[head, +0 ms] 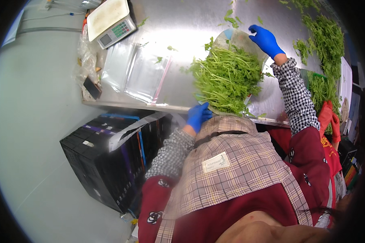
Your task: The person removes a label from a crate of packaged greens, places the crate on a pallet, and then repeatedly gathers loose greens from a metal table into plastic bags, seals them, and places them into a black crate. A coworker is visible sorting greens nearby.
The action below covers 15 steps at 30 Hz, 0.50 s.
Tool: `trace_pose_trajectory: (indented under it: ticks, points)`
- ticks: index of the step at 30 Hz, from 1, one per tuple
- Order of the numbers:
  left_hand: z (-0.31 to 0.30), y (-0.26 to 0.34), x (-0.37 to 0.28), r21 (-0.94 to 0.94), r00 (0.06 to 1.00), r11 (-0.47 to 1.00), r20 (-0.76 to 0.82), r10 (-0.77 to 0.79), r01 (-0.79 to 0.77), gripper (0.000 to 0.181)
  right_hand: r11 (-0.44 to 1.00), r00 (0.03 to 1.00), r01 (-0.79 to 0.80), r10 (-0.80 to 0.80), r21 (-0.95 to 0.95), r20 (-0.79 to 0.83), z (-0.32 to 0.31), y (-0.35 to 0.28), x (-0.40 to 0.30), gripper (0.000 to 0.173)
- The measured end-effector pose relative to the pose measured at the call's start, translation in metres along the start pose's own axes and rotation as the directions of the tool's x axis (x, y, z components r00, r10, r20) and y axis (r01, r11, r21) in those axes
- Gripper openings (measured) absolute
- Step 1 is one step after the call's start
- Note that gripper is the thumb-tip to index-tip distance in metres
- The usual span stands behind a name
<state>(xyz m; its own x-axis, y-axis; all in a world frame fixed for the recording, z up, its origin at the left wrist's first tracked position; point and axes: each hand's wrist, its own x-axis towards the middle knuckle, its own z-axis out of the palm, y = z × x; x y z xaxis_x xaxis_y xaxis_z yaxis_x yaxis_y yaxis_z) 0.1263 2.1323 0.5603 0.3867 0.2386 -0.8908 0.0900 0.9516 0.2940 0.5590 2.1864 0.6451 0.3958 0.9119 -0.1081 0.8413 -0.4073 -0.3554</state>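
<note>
A heap of leafy green stems (228, 79) lies on a round-ended sheet or mat (220, 39) on the stainless steel table (182, 39), right before me. My left hand (199, 115), in a blue glove, is at the table's front edge, at the lower left of the heap; its fingers are partly curled by the mat's near edge, and whether they grip it cannot be told. Beyond the heap at the upper right, my right hand (264, 39), also blue-gloved, hovers near the mat's far edge with its fingers apart and nothing in them.
Clear plastic bags (146, 74) lie left of the heap, below a digital scale (111, 24). A dark phone-like object (92, 88) is at the left corner. Stacked black crates (103, 152) stand under the edge. At right, a co-worker's red-gloved hands (328, 117) are by more greens (328, 45).
</note>
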Motion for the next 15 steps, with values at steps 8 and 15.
trace_pose_trajectory:
  ticks: [8,15]
  points:
    - [0.059,0.019,-0.017,0.847,0.791,0.328,0.162,0.589,-0.418,0.029,0.919,0.643,0.112,-0.357,0.377,0.678,0.023,-0.091,-0.116,0.024]
    - [0.055,0.016,-0.004,0.896,0.817,0.180,0.267,0.510,-0.405,0.027,0.990,0.801,0.002,-0.084,0.138,0.592,0.068,-0.082,-0.157,0.025]
